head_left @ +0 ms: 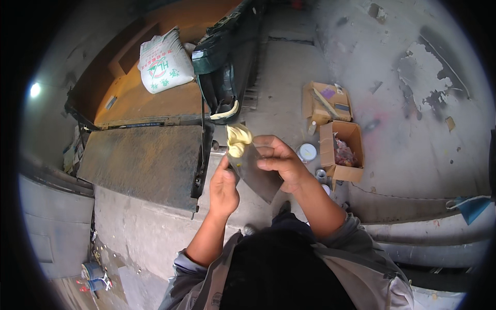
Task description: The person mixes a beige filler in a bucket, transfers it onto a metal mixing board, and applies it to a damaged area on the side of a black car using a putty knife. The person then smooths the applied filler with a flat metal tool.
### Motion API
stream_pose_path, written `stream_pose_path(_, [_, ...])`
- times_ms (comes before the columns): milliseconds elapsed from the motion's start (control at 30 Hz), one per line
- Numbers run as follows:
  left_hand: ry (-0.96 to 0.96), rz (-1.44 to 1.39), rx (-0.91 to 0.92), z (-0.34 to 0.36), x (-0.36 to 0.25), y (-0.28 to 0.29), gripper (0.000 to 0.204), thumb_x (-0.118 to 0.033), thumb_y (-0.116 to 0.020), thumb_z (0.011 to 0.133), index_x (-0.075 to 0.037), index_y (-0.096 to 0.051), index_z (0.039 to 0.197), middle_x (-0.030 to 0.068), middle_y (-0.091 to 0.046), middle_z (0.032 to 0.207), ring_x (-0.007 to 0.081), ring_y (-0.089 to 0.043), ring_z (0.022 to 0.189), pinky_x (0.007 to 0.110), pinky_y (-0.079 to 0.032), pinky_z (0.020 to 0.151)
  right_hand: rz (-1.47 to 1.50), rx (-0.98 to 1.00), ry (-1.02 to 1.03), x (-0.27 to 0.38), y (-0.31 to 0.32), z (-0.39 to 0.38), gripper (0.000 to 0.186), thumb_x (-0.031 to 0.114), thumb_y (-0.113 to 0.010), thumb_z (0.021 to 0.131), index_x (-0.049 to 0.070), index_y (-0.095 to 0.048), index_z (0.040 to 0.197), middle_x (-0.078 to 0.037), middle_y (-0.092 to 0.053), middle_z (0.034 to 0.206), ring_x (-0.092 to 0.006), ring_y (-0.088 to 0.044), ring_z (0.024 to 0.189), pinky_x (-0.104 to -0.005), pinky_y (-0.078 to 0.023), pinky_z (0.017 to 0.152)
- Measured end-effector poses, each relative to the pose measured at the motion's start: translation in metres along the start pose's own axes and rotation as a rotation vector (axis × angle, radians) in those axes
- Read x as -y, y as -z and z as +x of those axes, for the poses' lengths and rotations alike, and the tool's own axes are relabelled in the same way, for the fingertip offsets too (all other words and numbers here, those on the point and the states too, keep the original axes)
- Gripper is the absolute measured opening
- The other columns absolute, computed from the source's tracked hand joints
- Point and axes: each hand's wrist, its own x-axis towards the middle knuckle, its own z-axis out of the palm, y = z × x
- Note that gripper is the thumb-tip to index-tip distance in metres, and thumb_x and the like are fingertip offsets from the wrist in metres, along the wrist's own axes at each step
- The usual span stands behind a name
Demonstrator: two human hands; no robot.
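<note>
- The sheet [262,182], dark and thin, is in the middle of the view, tilted, in front of the person's chest.
- The paste [239,142], pale yellow and in thick folds, sits at the 11 o'clock end of the sheet.
- The right hand [281,163] is at 2 o'clock of the sheet; its thumb presses on the near face and the other fingers are at the edge and behind, so the sheet is clamped between them.
- The left hand [225,191] is at 8 o'clock of the sheet, with curled fingers and the thumb pointing up, just beside the paste; I cannot tell if it is clamped on something.
- From the sheet, the panel [142,165] lies at 9 o'clock, dark and flat.
- At 11 o'clock, farther off, a white sack [164,62] rests on the rusty bed [137,101].
- At 2 o'clock stand a tin [307,152] and an open carton [351,135].
- At 3 o'clock, far to the rim, hangs a blue mask [470,209].
</note>
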Motion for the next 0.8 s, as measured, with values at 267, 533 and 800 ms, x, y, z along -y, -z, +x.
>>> stream_pose_path(267, [0.583, -0.669, 0.100, 0.000, -0.020, 0.033, 0.070, -0.048, -0.055, 0.094, -0.003, -0.036, 0.144, 0.0200, -0.056, 0.129, 0.0403, -0.063, 0.104, 0.048, -0.057, 0.072, -0.369, 0.191, 0.522, 0.065, 0.004, -0.018, 0.056, -0.002, -0.064, 0.083, 0.003, -0.043, 0.134, -0.018, -0.060, 0.126, -0.0237, -0.059, 0.117, -0.0375, -0.045, 0.100])
stream_pose_path(533, [0.567, -0.988, 0.320, -0.014, -0.006, 0.040, 0.076, -0.058, -0.057, 0.089, -0.008, -0.037, 0.143, 0.0214, -0.054, 0.129, 0.0486, -0.063, 0.100, 0.057, -0.057, 0.068, -0.817, 0.421, 0.493, 0.045, -0.008, -0.005, 0.047, -0.007, -0.056, 0.079, 0.001, -0.055, 0.125, -0.011, -0.064, 0.124, -0.0208, -0.059, 0.120, -0.0377, -0.045, 0.103])
stream_pose_path(800, [0.422, -0.915, -0.031, 0.002, -0.032, 0.014, 0.060, -0.041, -0.055, 0.095, -0.010, -0.038, 0.144, 0.0157, -0.053, 0.133, 0.0392, -0.056, 0.118, 0.057, -0.052, 0.088, -0.270, -0.090, 0.506, 0.025, 0.024, 0.001, 0.053, -0.009, -0.053, 0.082, 0.004, -0.047, 0.133, -0.013, -0.058, 0.132, -0.0190, -0.055, 0.121, -0.0337, -0.043, 0.101])
